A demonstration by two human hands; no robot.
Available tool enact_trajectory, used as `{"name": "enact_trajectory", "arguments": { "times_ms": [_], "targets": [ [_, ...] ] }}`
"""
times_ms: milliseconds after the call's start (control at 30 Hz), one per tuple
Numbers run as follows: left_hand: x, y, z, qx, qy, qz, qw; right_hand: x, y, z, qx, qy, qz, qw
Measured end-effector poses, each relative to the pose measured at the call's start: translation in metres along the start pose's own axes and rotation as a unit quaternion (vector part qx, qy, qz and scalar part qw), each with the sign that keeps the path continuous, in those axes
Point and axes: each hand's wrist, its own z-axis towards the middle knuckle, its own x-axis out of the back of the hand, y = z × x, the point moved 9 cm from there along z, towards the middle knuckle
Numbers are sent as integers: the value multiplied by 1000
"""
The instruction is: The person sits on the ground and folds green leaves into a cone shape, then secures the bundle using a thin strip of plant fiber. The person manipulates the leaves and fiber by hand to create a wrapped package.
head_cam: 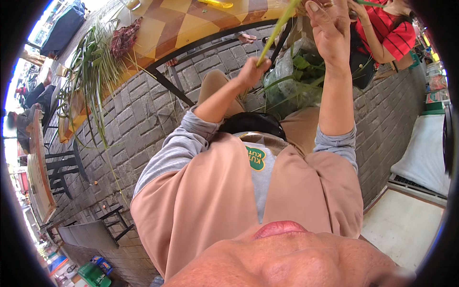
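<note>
A long yellow-green leaf strip (278,32) slants up from my left hand (252,70), whose fingers are closed around its lower end. Up at the top edge, my right hand (330,32) is raised beside the upper part of the strip. Its thumb is bent and a ring shows on one finger; the fingertips are partly cut off, so a hold is unclear. Below and between my hands, a clear plastic bag (281,77) with green leaves (303,64) stands near my knees. A bundle of long narrow green leaves (95,61) hangs over the table's left end.
A yellow and brown patterned table (161,32) spans the top left, bearing a dark red checked cloth (125,37), a yellow tool (217,3) and a glass (132,4). A person in a red striped shirt (394,39) is close by at right, holding a green strip. Another person's hand (247,37) shows beyond the table edge.
</note>
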Motion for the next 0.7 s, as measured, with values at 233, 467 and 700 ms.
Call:
{"name": "enact_trajectory", "arguments": {
  "times_ms": [233, 467, 700],
  "targets": [
    [35, 161, -12, -167, -60, -116, 977, 3, 42, -29, -15, -46, 1, 999],
    [37, 205, -12, -163, -158, -249, 942, -34, 145, -120, -219, -189, -100, 952],
    [28, 233, -27, -192, -185, -257, 929, 0, 181, -153, -259, -160, -174, 936]
  ]
}}
